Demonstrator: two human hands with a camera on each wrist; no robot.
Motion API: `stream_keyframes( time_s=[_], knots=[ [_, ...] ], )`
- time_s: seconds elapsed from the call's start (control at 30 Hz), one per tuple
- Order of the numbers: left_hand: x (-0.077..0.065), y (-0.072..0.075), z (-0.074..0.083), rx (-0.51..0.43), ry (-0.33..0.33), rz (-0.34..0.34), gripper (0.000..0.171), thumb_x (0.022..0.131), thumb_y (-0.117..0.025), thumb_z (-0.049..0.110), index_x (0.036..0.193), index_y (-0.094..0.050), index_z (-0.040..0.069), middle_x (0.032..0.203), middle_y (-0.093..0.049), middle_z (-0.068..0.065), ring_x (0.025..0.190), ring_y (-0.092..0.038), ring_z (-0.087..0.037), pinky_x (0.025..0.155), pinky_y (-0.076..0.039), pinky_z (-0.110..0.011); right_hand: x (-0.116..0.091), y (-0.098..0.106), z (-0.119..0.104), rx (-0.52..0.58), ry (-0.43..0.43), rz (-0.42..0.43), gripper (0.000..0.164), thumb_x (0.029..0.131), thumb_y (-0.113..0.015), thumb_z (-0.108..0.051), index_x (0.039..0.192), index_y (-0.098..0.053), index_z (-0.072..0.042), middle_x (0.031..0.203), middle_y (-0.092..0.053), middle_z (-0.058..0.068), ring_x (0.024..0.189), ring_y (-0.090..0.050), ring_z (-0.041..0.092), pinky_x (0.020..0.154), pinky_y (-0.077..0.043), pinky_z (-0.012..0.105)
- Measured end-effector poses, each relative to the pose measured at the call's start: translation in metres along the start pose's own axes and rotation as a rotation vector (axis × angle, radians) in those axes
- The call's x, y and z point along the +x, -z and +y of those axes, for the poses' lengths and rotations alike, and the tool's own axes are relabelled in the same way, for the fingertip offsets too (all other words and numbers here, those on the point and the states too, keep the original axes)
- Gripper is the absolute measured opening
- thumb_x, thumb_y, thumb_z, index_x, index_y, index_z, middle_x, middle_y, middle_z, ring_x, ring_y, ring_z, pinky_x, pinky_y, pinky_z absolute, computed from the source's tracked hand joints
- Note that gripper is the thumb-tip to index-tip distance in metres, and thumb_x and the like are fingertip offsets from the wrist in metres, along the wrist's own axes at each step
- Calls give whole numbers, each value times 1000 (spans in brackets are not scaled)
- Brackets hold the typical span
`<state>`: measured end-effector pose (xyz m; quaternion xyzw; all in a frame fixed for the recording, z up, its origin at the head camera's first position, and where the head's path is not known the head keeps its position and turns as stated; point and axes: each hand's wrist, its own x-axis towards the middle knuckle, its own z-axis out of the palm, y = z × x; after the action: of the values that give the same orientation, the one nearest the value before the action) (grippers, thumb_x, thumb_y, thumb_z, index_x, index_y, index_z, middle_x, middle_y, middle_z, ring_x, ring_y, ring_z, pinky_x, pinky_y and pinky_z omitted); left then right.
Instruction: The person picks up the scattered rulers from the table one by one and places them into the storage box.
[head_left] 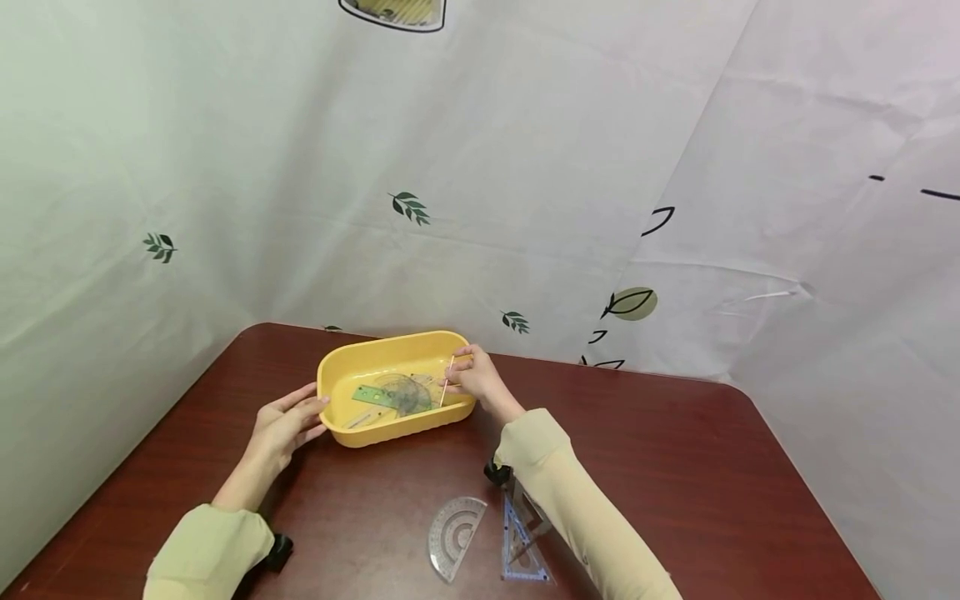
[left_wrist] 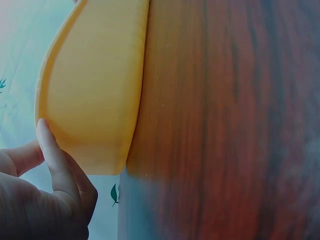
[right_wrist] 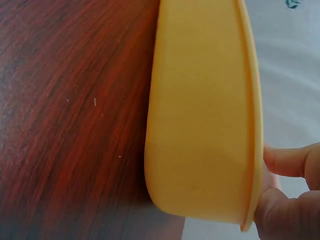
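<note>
A yellow plastic basin with rounded ends stands near the table's back edge. Its left rim is pinched by my left hand, thumb and fingers at the end wall; the left wrist view shows a fingertip on the rim. Over the basin's right end, my right hand pinches a thin pale strip, seen nearly edge-on and of unclear kind. Inside lie a green ruler, a clear protractor and other clear pieces. In the right wrist view, the rim partly hides the right fingers.
On the table in front lie a clear half-round protractor and a set square with blue markings, partly under the right forearm. A pale cloth with leaf prints hangs behind the dark red wooden table.
</note>
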<state>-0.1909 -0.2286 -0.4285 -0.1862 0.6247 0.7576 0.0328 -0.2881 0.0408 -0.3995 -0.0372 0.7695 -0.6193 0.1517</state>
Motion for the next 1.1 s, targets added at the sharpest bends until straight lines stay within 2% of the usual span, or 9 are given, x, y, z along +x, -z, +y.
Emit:
stream_keyframes(
  time_s=[0.27, 0.43, 0.6, 0.73, 0.83, 0.97, 1.1],
  knots=[
    [1, 1, -1, 6, 0, 0, 72, 92, -65, 16, 151, -26, 3, 75, -66, 22, 69, -65, 2, 63, -57, -16, 4, -14, 4, -175, 73, 69, 33, 89, -60, 8, 120, -49, 1, 89, -59, 15, 80, -71, 31, 66, -61, 30],
    [1, 1, -1, 2, -4, 0, 70, 93, -64, 14, 151, -26, 3, 76, -66, 22, 69, -65, 2, 62, -57, -16, 4, -19, 6, -293, 116, 116, 35, 85, -65, 8, 117, -52, 0, 87, -62, 14, 73, -70, 26, 62, -59, 26],
    [0, 0, -1, 4, -5, 3, 70, 93, -63, 14, 151, -26, 3, 76, -66, 21, 69, -65, 2, 62, -57, -15, 4, -22, 6, -388, 114, 144, 38, 83, -69, 6, 117, -55, -4, 87, -64, 10, 70, -69, 21, 56, -53, 22],
    [0, 0, 0, -2, -3, 3, 70, 93, -64, 14, 151, -26, 3, 76, -67, 21, 69, -65, 2, 62, -57, -15, 5, -22, 6, -431, 122, 160, 40, 81, -71, 5, 115, -56, -6, 91, -65, 9, 73, -66, 21, 57, -49, 21],
    [0, 0, 0, -7, -1, 2, 71, 92, -64, 14, 151, -26, 3, 76, -67, 21, 69, -65, 2, 62, -57, -15, 5, -22, 7, -471, 132, 170, 40, 79, -72, 4, 115, -57, -7, 96, -66, 9, 79, -64, 23, 63, -49, 23],
    [-1, 0, 0, -6, 0, 3, 71, 92, -64, 14, 151, -26, 3, 75, -67, 21, 68, -65, 2, 62, -57, -15, 5, -22, 7, -504, 126, 154, 41, 80, -72, 4, 117, -57, -7, 103, -67, 10, 92, -63, 28, 73, -53, 29],
    [-1, 0, 0, -9, 1, 1, 71, 92, -64, 14, 151, -26, 3, 76, -67, 21, 68, -65, 2, 62, -57, -15, 4, -24, 6, -525, 105, 138, 43, 82, -71, 4, 120, -57, -8, 109, -66, 10, 100, -62, 29, 74, -54, 31]
  ],
)
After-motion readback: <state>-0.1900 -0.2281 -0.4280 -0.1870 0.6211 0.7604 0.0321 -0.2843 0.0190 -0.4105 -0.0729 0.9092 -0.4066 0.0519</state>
